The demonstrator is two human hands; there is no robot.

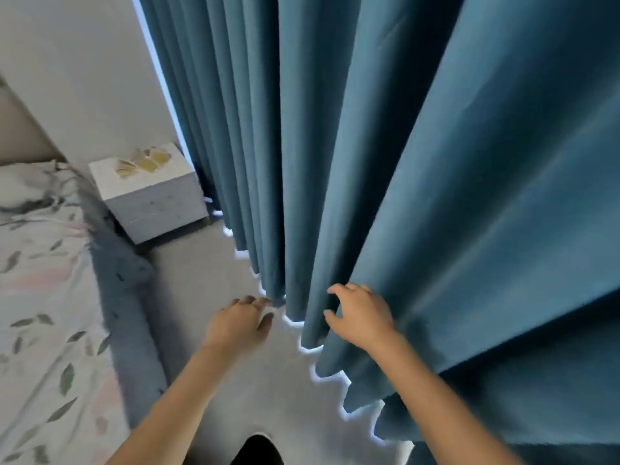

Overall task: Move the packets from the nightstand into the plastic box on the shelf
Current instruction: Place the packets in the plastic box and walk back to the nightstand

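Blue curtain (pixel 436 162) fills the upper right and most of the frame, hanging in deep folds down to the floor w/ light showing under its hem. Pale grey floor (pixel 208 280) runs from centre to bottom centre. Bed (pixel 37 297) w/ leaf-print cover takes the left edge and lower left; its grey side panel faces the floor strip. White wall (pixel 73 78) in the upper left.

Nightstand (pixel 151 196), light grey, sits left of centre btwn bed and curtain, against the wall. Packets (pixel 142 161), gold/yellow, lie fanned out on its top, towards the back; count unclear, too small and blurred.

Both bare arms reach in from the bottom. Right hand (pixel 360 315), right of centre, is loosely curled, fingers apart, holding nothing, touching or just beside a curtain fold. Left hand (pixel 240 322), centre, hangs over the floor, fingers relaxed and slightly bent, empty, well apart from the packets.
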